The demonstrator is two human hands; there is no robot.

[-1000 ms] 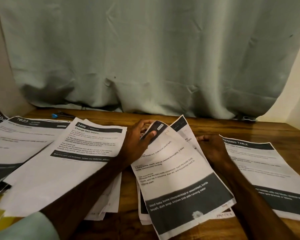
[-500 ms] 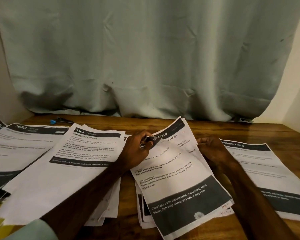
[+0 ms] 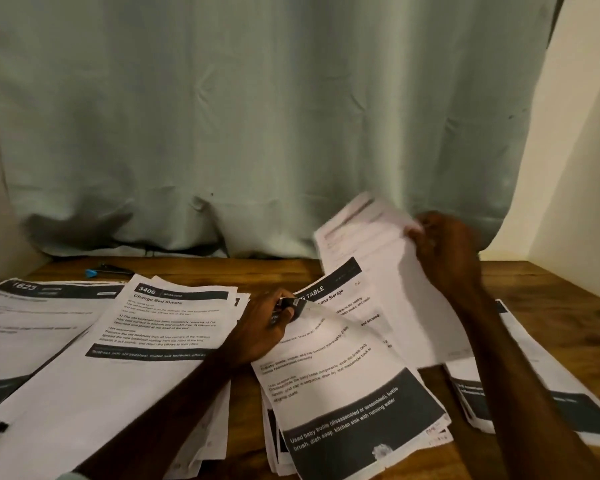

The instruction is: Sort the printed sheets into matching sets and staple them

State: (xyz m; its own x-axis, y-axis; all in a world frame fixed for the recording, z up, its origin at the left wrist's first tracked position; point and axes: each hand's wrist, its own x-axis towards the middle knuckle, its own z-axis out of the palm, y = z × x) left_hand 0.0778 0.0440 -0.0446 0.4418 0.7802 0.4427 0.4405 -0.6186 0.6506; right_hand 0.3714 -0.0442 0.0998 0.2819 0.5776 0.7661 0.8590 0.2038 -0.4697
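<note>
Now the right hand (image 3: 445, 261) pinches a raised white printed sheet (image 3: 368, 240) trailing down-left from its grip, while the left hand (image 3: 264, 329) pinches the black-banded paper sheet (image 3: 340, 386) by its curled corner.

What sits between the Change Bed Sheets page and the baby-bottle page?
In the head view, the left hand and its forearm cross that gap, over a strip of bare wooden table.

White sheets (image 3: 347, 393) black-banded; pale-green curtain (image 3: 257, 116); brown table (image 3: 551, 289)
</note>
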